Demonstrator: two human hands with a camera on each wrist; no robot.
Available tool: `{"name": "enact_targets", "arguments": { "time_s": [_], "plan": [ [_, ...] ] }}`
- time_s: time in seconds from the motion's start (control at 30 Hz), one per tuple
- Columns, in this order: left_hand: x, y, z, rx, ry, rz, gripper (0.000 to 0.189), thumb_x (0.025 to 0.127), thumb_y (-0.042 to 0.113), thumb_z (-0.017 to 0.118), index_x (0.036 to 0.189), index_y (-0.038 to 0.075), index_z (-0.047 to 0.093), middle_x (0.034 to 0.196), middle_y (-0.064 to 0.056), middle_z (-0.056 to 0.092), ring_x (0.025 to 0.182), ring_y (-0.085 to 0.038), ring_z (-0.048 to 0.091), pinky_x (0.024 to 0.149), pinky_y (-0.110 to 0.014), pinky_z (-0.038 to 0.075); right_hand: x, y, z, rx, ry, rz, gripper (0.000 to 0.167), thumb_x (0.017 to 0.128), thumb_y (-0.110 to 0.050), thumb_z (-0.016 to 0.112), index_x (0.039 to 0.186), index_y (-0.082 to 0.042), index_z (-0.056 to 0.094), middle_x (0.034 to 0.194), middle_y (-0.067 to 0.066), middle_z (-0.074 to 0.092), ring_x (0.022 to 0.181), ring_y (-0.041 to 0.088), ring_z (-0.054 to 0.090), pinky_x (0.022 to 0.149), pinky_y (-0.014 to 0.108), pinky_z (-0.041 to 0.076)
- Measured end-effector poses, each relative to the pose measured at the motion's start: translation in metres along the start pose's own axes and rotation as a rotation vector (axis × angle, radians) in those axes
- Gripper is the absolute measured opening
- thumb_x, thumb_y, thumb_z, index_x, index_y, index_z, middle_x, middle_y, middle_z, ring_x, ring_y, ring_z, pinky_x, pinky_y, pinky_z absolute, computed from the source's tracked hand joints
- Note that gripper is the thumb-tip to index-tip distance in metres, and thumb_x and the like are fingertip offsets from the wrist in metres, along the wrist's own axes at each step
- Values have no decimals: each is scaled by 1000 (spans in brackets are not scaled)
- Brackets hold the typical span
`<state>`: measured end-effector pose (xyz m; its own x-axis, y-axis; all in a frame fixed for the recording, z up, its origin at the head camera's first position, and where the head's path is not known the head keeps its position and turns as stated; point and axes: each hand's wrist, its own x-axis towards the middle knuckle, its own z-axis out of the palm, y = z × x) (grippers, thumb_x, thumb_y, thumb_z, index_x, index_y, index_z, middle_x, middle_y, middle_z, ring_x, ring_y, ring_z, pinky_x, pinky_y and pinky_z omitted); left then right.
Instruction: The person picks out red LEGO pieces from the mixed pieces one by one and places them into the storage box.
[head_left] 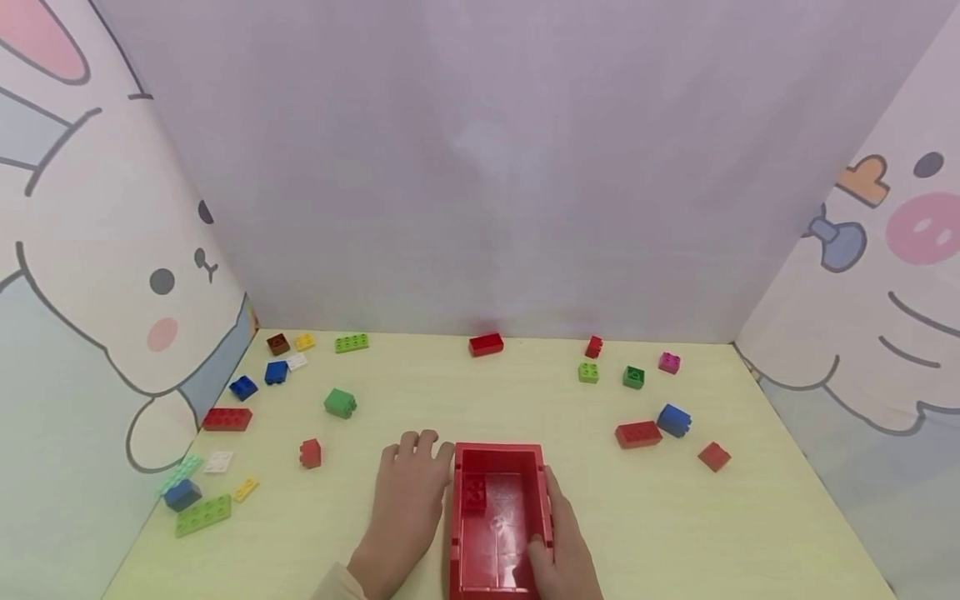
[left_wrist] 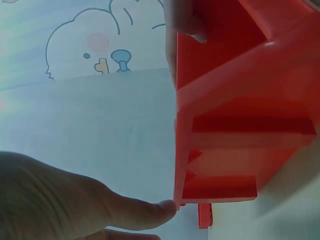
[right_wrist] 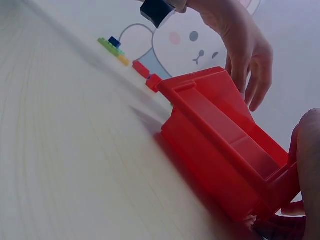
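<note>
Gripping the red bin [head_left: 498,447] with our right hand [head_left: 567,546], our left hand [head_left: 408,496] relaxed beside it, we risk tipping out the red brick [head_left: 474,492] through lopsided lifting.

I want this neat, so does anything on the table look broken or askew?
The green brick nearest the left hand and the blue brick at the right look tipped over: their studs face sideways instead of up. I see nothing broken.
</note>
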<state>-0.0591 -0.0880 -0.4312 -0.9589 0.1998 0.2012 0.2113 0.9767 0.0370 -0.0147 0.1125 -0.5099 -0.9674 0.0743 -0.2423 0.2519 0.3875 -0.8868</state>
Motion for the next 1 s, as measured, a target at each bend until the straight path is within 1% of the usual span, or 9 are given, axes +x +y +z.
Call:
{"name": "enact_targets", "arguments": {
  "time_s": [0.13,0.2,0.4,0.5,0.57,0.7,0.77,0.9,1.0],
  "plan": [
    [-1,-9,5,16,28,-16,41,78,19,92,114,17,72,116,-8,70,110,-29,63,88,-46,59,0,0,1,3,8,16,101,82,-10,72,163,-41,22,154,-5,47,124,29,57,82,44,66],
    [-1,-14,8,31,34,-23,41,78,19,92,113,17,71,114,-8,70,108,-29,64,86,-46,59,-1,1,1,0,6,5,101,82,-10,73,164,-41,22,154,-3,48,122,29,58,81,44,66],
    [-2,-35,19,34,53,-69,38,78,17,91,111,14,71,113,-10,69,105,-33,64,83,-47,58,1,4,1,-8,12,-49,99,83,-8,70,164,-38,23,154,1,48,121,29,58,82,42,66],
    [-1,-47,24,32,57,-90,38,78,17,90,111,12,71,114,-12,69,105,-35,64,81,-49,58,2,4,2,-18,19,-53,99,83,-7,70,164,-38,23,153,0,49,120,29,58,83,41,66],
    [-1,-55,26,28,46,-106,38,79,16,90,112,11,71,114,-14,69,104,-36,63,80,-50,58,2,4,2,-22,22,-50,99,83,-7,70,164,-37,23,153,-1,49,120,28,58,84,40,66],
    [-3,-69,27,19,21,-148,38,82,14,88,114,8,70,115,-16,68,104,-37,62,79,-50,58,2,4,2,-19,26,-36,101,81,-7,72,164,-37,23,152,-3,50,120,27,58,84,40,66],
    [-4,-74,26,13,14,-164,38,82,14,88,115,7,70,115,-18,68,104,-38,62,77,-50,58,2,4,2,-24,24,-38,101,81,-7,71,164,-36,23,152,-2,49,120,28,58,84,41,66],
    [-6,-84,25,11,25,-182,39,82,13,87,116,6,70,116,-20,67,105,-40,62,75,-51,57,3,4,1,-44,30,-54,100,82,-6,70,165,-35,23,153,1,50,119,28,59,86,42,65],
    [-7,-92,27,16,33,-199,40,82,13,87,117,6,69,118,-23,66,109,-43,62,78,-55,58,3,4,1,-65,40,-74,96,84,-5,67,165,-33,23,152,2,51,117,27,60,88,42,65]
  ]
}}
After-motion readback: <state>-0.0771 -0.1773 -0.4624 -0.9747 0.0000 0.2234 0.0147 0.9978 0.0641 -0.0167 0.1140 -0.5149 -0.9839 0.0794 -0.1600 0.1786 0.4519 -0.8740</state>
